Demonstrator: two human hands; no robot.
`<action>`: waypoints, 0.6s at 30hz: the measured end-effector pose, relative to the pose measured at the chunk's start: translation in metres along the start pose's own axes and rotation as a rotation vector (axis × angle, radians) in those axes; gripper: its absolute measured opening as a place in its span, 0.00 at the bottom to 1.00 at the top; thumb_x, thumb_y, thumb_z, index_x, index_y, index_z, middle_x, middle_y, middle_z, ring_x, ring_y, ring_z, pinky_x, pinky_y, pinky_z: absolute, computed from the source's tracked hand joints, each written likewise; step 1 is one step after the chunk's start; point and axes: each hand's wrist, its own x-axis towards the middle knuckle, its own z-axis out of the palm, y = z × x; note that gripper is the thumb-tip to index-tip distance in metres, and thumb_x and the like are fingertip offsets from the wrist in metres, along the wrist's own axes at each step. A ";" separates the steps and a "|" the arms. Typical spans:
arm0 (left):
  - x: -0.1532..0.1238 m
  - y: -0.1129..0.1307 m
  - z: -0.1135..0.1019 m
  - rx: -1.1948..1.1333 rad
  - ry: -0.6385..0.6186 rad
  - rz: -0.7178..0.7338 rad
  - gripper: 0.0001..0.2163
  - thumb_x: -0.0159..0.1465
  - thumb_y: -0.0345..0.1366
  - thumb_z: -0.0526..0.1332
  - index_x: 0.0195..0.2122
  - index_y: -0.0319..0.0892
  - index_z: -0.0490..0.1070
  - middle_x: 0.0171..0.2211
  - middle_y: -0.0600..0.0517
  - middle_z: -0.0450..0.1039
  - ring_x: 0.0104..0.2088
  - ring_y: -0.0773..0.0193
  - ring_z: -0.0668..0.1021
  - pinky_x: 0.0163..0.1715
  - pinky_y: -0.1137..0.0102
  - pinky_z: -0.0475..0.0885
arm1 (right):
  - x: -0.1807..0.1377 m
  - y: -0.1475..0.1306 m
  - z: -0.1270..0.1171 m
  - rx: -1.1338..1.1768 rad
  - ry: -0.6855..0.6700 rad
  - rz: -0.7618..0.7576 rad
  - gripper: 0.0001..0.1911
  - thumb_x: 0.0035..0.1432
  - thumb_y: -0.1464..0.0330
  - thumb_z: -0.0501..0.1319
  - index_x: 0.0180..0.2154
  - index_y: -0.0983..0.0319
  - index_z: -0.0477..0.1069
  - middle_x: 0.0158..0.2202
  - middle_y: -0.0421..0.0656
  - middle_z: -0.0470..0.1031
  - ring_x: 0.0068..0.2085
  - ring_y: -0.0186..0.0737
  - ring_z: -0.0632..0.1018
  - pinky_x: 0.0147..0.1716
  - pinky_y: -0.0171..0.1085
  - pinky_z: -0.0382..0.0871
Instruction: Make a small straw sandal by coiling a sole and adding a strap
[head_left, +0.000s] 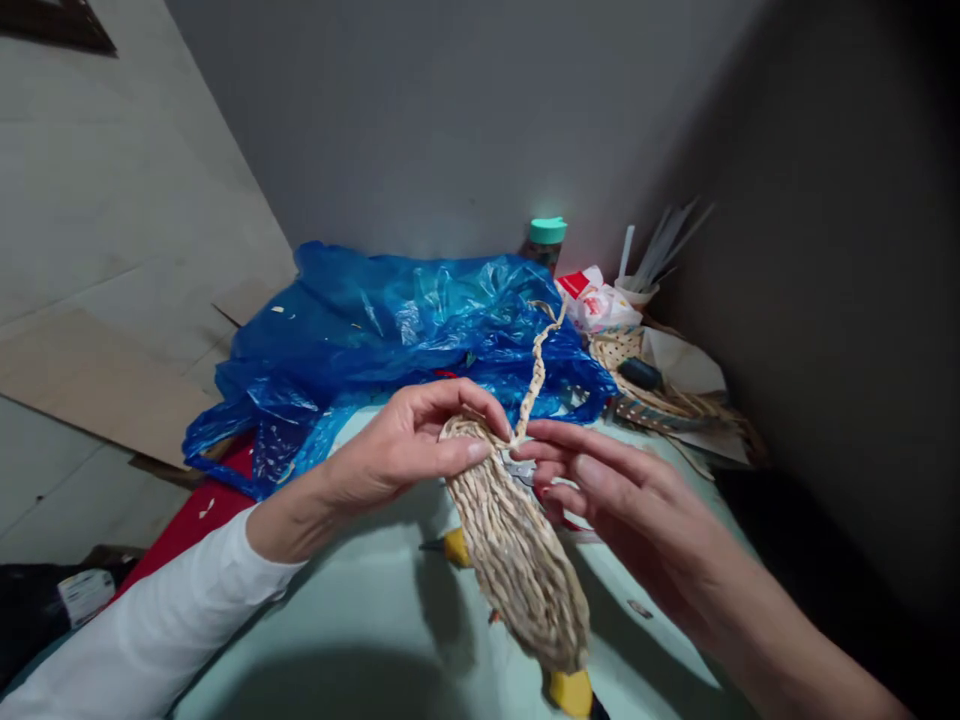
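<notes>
A flat oval piece woven from tan braided cord point(517, 550) is held on edge above a pale green table point(352, 630). My left hand point(405, 450) pinches its upper rim between thumb and fingers. My right hand point(600, 480) pinches the same rim from the right, fingers stretched toward the left hand. A loose braided tail point(536, 365) rises from the pinch point toward the back. Under the woven piece lies a tool with yellow parts point(570, 690), mostly hidden.
A crumpled blue plastic bag point(390, 330) fills the table's back. Behind it stands a bottle with a teal cap point(546, 240). At the back right are a white cup of sticks point(637, 285), a red-and-white packet point(592, 300) and more braided cord point(660, 400). Red fabric point(202, 510) lies at left.
</notes>
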 end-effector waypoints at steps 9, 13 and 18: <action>-0.001 -0.015 0.012 0.000 -0.092 -0.065 0.06 0.60 0.35 0.67 0.38 0.42 0.76 0.35 0.52 0.72 0.36 0.67 0.72 0.37 0.74 0.66 | 0.006 0.010 -0.001 0.129 -0.062 -0.159 0.08 0.58 0.65 0.68 0.36 0.61 0.73 0.35 0.40 0.70 0.33 0.32 0.71 0.33 0.29 0.66; -0.001 -0.016 0.014 -0.011 -0.052 -0.082 0.07 0.60 0.35 0.67 0.40 0.43 0.75 0.35 0.52 0.71 0.34 0.68 0.72 0.35 0.75 0.66 | 0.003 0.009 -0.004 -0.116 0.016 -0.237 0.06 0.60 0.64 0.66 0.34 0.59 0.73 0.34 0.38 0.73 0.35 0.33 0.73 0.34 0.29 0.67; -0.001 -0.018 0.015 -0.084 -0.032 -0.129 0.11 0.61 0.35 0.66 0.44 0.45 0.71 0.37 0.51 0.71 0.34 0.67 0.73 0.35 0.74 0.68 | -0.004 0.003 -0.005 -0.441 0.145 -0.334 0.05 0.58 0.64 0.68 0.33 0.58 0.77 0.35 0.38 0.78 0.35 0.36 0.78 0.32 0.30 0.69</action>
